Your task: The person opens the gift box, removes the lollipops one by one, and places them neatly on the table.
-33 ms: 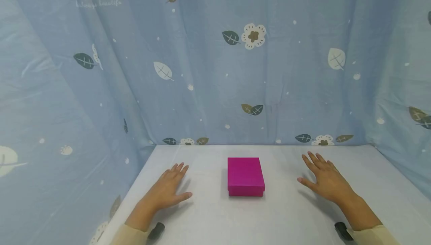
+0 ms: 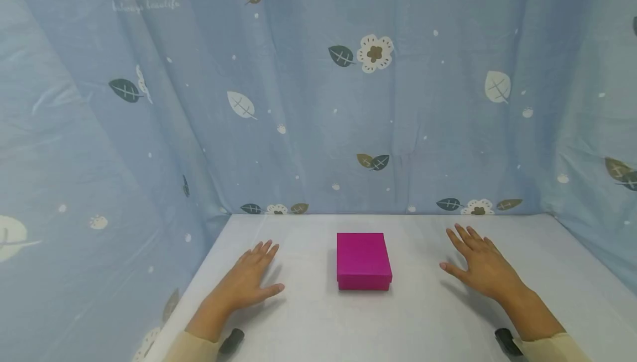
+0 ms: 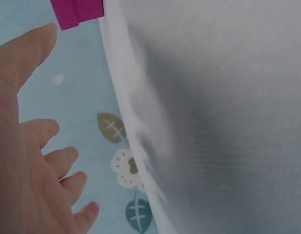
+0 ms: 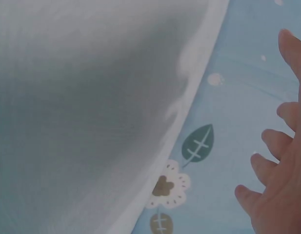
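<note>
A magenta lidded box [image 2: 363,260] sits on the white table between the two hands, its lid on. To its left is my left hand [image 2: 244,279], palm down with fingers spread and the thumb pointing toward the box. On the other side my right hand [image 2: 483,265] is held the same way, apart from the box and holding nothing. In the left wrist view a corner of the box [image 3: 79,10] shows at the top, beyond the left thumb [image 3: 35,48]. The right wrist view has the right hand [image 4: 282,165] along its right edge, with the box out of sight.
The white table [image 2: 308,329] ends at a blue curtain [image 2: 308,102] printed with leaves and flowers, which also hangs along both sides. A dark strap piece [image 2: 231,341] shows under the left wrist and another dark piece [image 2: 506,341] under the right.
</note>
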Demonstrator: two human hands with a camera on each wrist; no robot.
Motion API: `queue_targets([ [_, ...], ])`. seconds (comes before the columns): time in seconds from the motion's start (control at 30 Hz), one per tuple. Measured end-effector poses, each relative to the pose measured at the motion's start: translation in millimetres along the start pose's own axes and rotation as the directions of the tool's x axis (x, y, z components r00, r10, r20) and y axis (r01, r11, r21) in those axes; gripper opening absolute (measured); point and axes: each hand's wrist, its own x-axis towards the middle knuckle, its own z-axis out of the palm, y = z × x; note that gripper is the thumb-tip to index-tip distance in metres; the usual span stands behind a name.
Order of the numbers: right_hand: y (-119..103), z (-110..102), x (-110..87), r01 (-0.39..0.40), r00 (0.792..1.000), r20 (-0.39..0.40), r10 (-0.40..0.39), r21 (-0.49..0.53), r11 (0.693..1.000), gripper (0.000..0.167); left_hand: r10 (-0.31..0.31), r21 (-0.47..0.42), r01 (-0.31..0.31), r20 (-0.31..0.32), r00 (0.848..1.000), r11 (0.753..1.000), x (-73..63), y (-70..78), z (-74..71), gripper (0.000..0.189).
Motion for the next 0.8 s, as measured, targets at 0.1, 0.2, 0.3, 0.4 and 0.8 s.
queue_targets([
  [0.1, -1, -1, -0.5, 0.000, 1.000, -0.003, 0.000, 0.006, 1.000, 0.090, 0.001, 0.008, -0.001, -0.005, 1.000, 1.000, 0.0, 0.3, -2.4, 0.089],
  [0.2, -3, -1, -0.3, 0.001, 1.000, -0.003, -0.001, 0.014, 1.000, 0.090, -0.001, 0.016, 0.002, -0.007, 1.000, 1.000, 1.3, 0.7, -5.7, 0.089],
  [0.3, -4, 1, -0.5, 0.000, 1.000, 0.010, 0.000, 0.024, 1.000, 0.090, 0.001, 0.018, -0.001, 0.006, 1.000, 1.000, 2.3, 0.2, -6.6, 0.090],
  [0.4, -7, 2, -2.0, -0.010, 1.000, 0.016, 0.010, 0.037, 0.999, 0.089, 0.001, 0.015, -0.002, 0.017, 1.000, 1.000, 4.3, 2.1, -4.9, 0.087],
  [0.8, -47, 14, 21.7, -0.161, 0.987, 0.066, 0.149, 0.250, 0.955, 0.082, -0.051, -0.103, 0.060, 0.096, 0.994, 0.993, 44.1, 29.9, 3.9, 0.062],
])
